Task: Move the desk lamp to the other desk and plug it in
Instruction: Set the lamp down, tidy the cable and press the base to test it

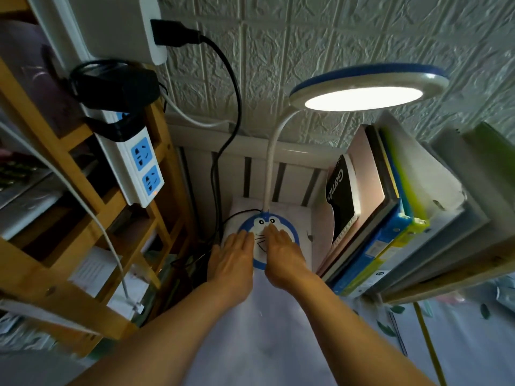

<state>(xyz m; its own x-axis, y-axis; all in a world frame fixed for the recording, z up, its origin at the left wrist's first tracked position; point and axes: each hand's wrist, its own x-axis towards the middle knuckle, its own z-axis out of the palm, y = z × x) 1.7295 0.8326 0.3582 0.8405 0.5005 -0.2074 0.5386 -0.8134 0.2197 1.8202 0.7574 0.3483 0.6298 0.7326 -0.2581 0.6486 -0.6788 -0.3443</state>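
The desk lamp stands against the back rail, its round head point(365, 89) lit, on a white gooseneck point(271, 162). Its blue and white cartoon-face base point(260, 227) lies flat on a pale surface. My left hand point(232, 263) rests with straight fingers on the base's left side. My right hand point(281, 250) lies on the right side, fingers straight, fingertips near the painted eyes. A thin black cord point(239, 214) leaves the base to the left. A white power strip point(138, 165) with blue sockets hangs on the wooden shelf at left.
A wooden shelf point(69, 168) fills the left. A black plug point(170, 33) sits in a white wall socket, its thick cable point(223, 129) dropping behind the desk. Books and folders point(384, 207) lean at the right. A white cable point(92, 215) crosses the shelf.
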